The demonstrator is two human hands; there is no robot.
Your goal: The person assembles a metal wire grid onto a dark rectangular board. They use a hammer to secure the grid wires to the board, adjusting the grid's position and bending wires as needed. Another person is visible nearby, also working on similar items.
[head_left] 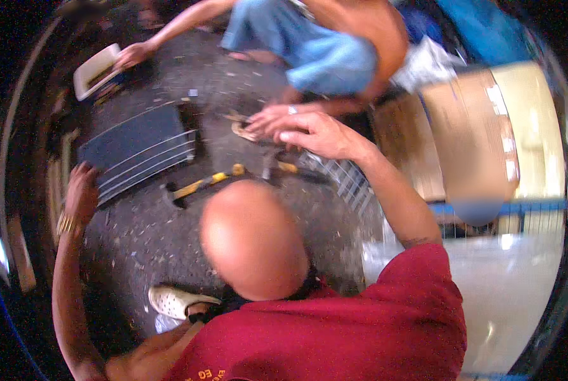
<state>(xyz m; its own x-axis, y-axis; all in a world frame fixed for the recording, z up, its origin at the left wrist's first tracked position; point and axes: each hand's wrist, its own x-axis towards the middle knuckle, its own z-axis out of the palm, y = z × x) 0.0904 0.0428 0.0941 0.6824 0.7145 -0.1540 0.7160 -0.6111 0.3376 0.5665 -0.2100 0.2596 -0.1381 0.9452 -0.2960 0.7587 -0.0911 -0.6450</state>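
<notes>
My left hand (81, 193), a gold band at its wrist, is at the near left corner of a wire rack (151, 166) with a dark flat panel. Its fingers look curled around that edge, though blurred. My right hand (320, 134) reaches forward with fingers loosely apart and nothing visible in them. Right beside it, a co-worker's hand (274, 120) rests over a small pale object (241, 131) whose kind I cannot make out. Two hammers with yellow on the handles, one hammer (204, 182) nearer and another hammer (295, 169) farther right, lie on the dark floor.
Opposite me, a co-worker in blue jeans (325, 60) squats and touches a pale, shallow container (98, 73). A wire grid (350, 181) lies below my right forearm. Cardboard (465, 127) stands at right. My bent knee (253, 238) and white clog (179, 301) are near.
</notes>
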